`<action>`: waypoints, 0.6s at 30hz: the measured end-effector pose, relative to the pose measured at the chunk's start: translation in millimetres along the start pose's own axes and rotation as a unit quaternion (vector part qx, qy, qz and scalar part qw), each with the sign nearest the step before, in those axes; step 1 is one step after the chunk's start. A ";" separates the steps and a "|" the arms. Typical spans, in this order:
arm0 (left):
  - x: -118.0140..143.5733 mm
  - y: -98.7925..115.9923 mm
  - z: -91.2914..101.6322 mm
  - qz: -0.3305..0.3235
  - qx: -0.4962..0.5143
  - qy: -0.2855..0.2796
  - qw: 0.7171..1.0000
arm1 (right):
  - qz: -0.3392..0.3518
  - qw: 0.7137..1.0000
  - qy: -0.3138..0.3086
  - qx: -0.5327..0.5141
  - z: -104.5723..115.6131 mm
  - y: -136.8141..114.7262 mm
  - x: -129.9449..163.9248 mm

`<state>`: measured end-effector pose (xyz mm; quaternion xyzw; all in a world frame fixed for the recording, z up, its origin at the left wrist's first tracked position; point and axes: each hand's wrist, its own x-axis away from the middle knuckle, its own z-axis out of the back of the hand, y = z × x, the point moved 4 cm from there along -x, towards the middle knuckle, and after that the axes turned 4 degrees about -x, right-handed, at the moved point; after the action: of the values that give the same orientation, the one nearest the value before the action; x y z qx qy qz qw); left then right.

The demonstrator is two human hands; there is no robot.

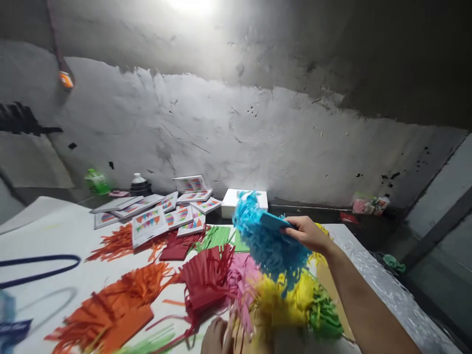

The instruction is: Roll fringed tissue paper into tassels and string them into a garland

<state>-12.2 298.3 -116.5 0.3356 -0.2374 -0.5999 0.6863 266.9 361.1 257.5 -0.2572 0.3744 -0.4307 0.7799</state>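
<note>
The right hand (pixel 309 233) pinches blue tissue-paper fringe (pixel 275 246); dangling strands (pixel 290 273) may snag yellow fringe (pixel 302 292). Left hand (pixel 214 337), toward near edge of the table (pixel 40 238): grip indeterminate.

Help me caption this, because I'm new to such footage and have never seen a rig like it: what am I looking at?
There is no machine here, just a person's two bare hands. The single picture comes from a camera worn on that person's head, looking forward and down.

The right hand holds a blue fringe by its flat, uncut edge, above the table. The left hand is low in the picture, blurred, near the pink fringe; whether it grips anything is unclear.

Also on the table are orange, red, yellow and green fringes. Behind them are printed packs and a white box.
</note>
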 end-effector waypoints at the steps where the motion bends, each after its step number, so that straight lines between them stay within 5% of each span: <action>1: 1.1 0.5 13.1 0.013 0.028 0.015 0.999 | 0.005 1.000 -0.028 0.008 -3.5 -15.1 14.6; 5: 26.9 4.1 105.1 0.098 0.173 0.238 0.951 | -0.018 0.989 -0.143 0.046 -44.3 -37.3 77.0; 7: 49.8 26.8 148.2 0.021 0.200 0.269 0.942 | -0.011 0.978 -0.198 0.056 -78.9 -39.3 108.4; 8: 60.2 44.5 160.6 -0.047 0.205 0.213 0.954 | 0.000 0.975 -0.215 0.056 -97.5 -41.3 123.0; 11: 94.1 95.4 156.5 -0.176 0.154 -0.126 0.964 | 0.042 0.978 -0.199 0.049 -147.7 -50.6 161.0; 13: 113.8 108.6 143.2 -0.173 0.113 -0.266 0.942 | 0.039 0.991 -0.120 0.039 -167.4 -51.6 183.8; 14: 118.7 107.3 139.3 -0.152 0.100 -0.276 0.944 | 0.021 0.998 -0.053 0.033 -170.7 -47.6 197.0; 16: 118.6 90.8 139.1 -0.091 0.082 -0.212 0.969 | -0.050 0.992 0.113 0.024 -165.4 -28.6 234.3; 18: 111.8 61.7 146.1 -0.030 0.057 -0.116 0.991 | -0.160 0.951 0.261 0.036 -149.8 2.2 290.6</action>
<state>-59.0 166.1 17.6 0.3094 -0.3390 -0.6404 0.6158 248.6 99.2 62.6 -0.1636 0.5034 -0.6149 0.5846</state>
